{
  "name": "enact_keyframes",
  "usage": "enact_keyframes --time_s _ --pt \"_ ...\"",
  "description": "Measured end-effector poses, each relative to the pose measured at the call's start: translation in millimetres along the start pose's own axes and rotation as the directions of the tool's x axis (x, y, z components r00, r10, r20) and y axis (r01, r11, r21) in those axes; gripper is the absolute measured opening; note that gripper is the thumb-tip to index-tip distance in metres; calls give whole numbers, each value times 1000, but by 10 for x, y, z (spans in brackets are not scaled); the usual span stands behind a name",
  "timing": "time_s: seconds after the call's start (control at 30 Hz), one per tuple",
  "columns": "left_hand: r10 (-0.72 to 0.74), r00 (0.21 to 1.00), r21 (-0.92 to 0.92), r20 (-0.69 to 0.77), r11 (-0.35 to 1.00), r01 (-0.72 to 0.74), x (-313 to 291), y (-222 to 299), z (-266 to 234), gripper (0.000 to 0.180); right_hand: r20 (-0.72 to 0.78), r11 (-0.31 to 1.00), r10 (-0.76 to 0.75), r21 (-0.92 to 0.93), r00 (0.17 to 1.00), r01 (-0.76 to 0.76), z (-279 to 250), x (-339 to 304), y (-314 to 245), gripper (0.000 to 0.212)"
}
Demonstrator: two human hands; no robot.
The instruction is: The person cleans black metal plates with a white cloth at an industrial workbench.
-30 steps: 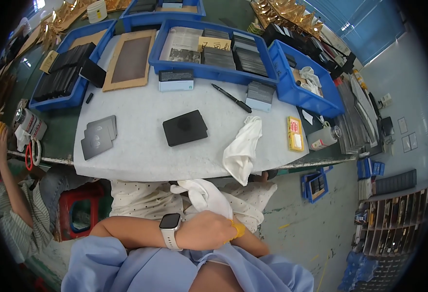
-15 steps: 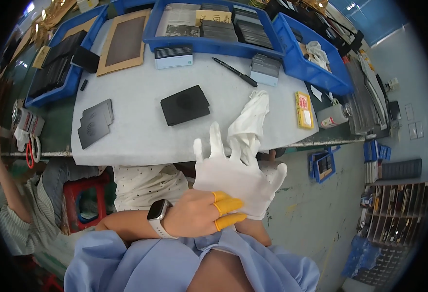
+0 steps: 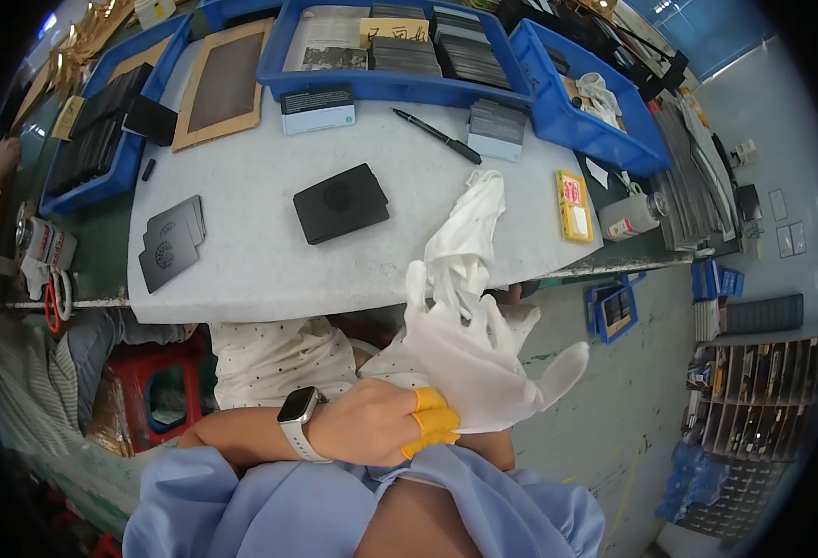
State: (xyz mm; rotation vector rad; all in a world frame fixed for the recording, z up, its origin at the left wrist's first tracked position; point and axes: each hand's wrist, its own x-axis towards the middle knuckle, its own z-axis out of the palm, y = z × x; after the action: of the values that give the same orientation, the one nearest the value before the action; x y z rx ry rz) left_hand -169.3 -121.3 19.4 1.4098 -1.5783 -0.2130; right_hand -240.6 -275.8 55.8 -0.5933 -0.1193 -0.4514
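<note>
Pinching the cuff of a white glove [image 3: 441,349] near the right wrist, the left hand [image 3: 372,423] has its yellow-sheathed fingers [image 3: 435,425] closed on the fabric. The glove is worn on the right hand [image 3: 474,377], which I see palm-up, near the front edge of the tabletop [image 3: 251,251]. I note the change: one second ago the glove lay bunched before the left hand; half a second ago its fingers stood flat and spread; now they are partly bent, thumb well out, holding nothing I can make out. I take this to mean that the glove is nearly seated. Just beyond is a white cloth [image 3: 469,223], perhaps a second glove; I cannot tell whether the gloved fingertips touch it. Farther out lie black cards [image 3: 341,205], a black pen [image 3: 437,135] and a yellow-and-red box [image 3: 574,206]; behind them, a blue tray [image 3: 381,86] holds dark stacks.
</note>
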Motion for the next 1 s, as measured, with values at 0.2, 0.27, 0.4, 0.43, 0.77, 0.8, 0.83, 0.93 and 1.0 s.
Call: enact_keyframes --time_s 0.2,0.27,0.4,0.43,0.77,0.8,0.83,0.93,1.0 --pt "16 976 -5 218 1000 -15 50 -30 13 26 -9 986 -83 143 997 84 97 72 -29 48" --pt "49 956 -10 289 999 -48 66 -39 8 27 -16 985 -92 142 996 93 71 49 -28 49" --pt "18 969 -93 246 996 5 42 -32 40 20 -28 984 -103 143 994 106 20 19 -8 50" --pt "4 987 -148 161 989 20 45 -33 29 18 -30 984 -103 146 994 106 6 10 8 50" --pt "-282 846 -19 -453 952 307 195 -306 -763 45 -25 972 -3 237 1000 9 -108 -60 180 57" --pt "-312 881 -161 -355 949 272 201 -371 -766 38 -16 967 6 256 1000 -2 -68 -81 180 58" --pt "-318 878 -154 -358 947 281 195 -390 -799 38 -7 962 14 274 1000 -11 -39 -71 151 59" --pt "-509 829 -378 232 738 559 264 -351 -874 20 15 946 33 321 999 -36 -72 98 355 62" --pt "-509 849 -471 143 719 511 159 -436 -751 19 28 936 44 350 999 -51 -84 110 367 64"
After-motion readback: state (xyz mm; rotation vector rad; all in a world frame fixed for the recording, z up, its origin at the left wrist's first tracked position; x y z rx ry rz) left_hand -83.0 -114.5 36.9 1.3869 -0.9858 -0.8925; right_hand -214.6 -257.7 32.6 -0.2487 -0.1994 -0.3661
